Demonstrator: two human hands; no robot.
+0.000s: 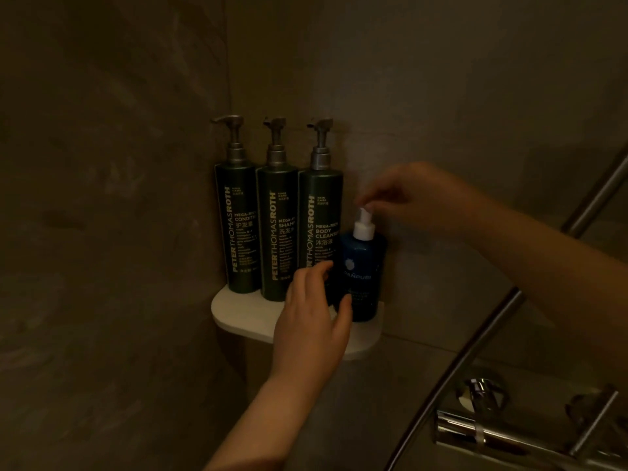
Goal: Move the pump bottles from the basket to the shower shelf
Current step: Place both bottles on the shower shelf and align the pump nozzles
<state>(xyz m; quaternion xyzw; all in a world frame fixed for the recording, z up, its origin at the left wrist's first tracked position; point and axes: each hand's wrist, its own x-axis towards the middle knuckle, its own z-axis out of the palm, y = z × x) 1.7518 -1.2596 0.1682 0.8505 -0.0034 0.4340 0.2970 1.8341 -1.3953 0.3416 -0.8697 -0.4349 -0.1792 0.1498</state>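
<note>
Shelf point(238, 317): white, corner-mounted on dim stone wall.
Conditioner point(236, 229), shampoo point(277, 239), cleanser point(319, 219): tall dark pump bottles, upright, row touching side to side, on shelf, against wall.
Blue bottle point(363, 277): shorter, white pump, upright on shelf, just right of cleanser.
Left hand point(311, 317): fingers spread, loosely wrapped on blue bottle's lower left side.
Right hand point(414, 195): fingertips pinched together on blue bottle's pump head.
Chrome tap point(492, 433), slanting rail point(475, 338): lower right.
</note>
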